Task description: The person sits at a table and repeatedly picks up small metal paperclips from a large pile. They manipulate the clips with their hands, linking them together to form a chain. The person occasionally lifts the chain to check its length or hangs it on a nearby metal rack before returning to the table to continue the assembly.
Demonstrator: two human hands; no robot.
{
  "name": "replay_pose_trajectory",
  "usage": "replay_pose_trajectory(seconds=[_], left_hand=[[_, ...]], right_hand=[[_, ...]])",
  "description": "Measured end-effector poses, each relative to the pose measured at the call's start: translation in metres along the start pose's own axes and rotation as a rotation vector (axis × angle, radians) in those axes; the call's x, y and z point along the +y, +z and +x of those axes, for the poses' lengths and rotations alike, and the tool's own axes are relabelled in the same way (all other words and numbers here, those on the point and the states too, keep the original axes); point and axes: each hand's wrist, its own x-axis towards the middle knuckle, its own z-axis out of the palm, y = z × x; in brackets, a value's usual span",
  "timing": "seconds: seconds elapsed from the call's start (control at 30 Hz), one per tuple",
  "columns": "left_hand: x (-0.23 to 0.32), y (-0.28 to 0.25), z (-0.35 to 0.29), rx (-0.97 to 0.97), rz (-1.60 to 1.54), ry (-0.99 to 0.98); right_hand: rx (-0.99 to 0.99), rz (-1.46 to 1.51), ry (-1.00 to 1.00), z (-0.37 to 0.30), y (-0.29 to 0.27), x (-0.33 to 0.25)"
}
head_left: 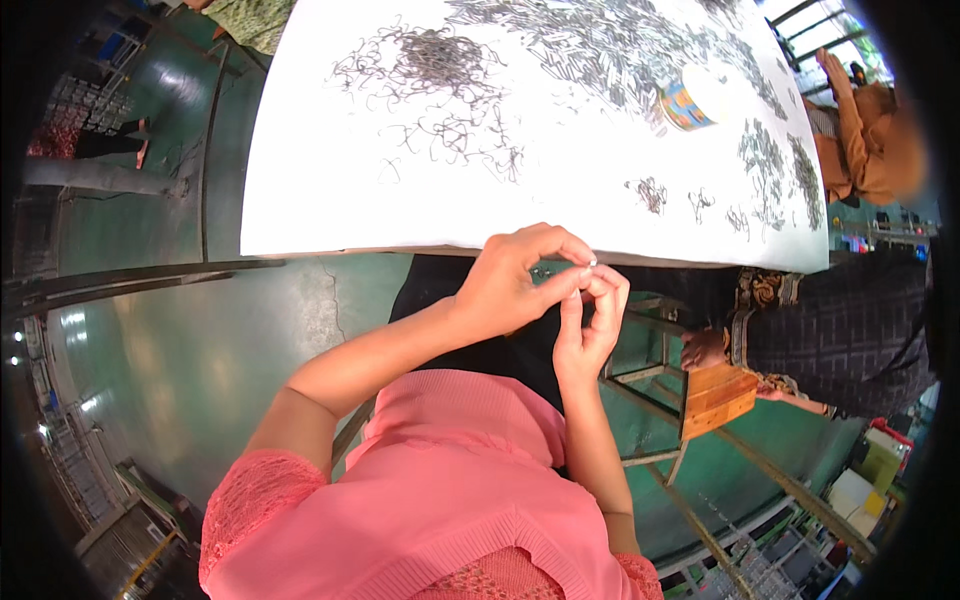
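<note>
Small pale piece [592, 263], in the head view, sits between the left hand's [508, 280] pinched fingers by the desk's [400, 215] near edge; the right hand's [590, 330] fingers curl beside it, their hold unclear. White surface stretches from that edge to dark curled strands [432, 58].

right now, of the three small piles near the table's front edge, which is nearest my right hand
The left pile, which looks brownest, is nearest your right hand; the middle pile and right pile lie farther right.
</note>
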Motion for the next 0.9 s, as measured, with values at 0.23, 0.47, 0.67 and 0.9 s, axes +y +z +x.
replay_pose_trajectory(seconds=[0.23, 0.47, 0.67, 0.9], left_hand=[[-0.044, -0.015, -0.009, -0.116, -0.02, 0.032], [-0.087, -0.02, -0.008, -0.201, -0.036, 0.12], [-0.093, -0.017, -0.006, -0.205, -0.063, 0.19], [-0.097, -0.017, -0.007, -0.163, -0.107, 0.221]], right_hand=[[-0.01, -0.008, 0.06, 0.022, -0.017, 0.022], [-0.46, -0.147, -0.155, 0.118, 0.043, -0.006], [-0.638, -0.404, -0.305, 0.139, 0.13, 0.012], [-0.752, -0.297, -0.272, 0.201, 0.173, 0.001]])
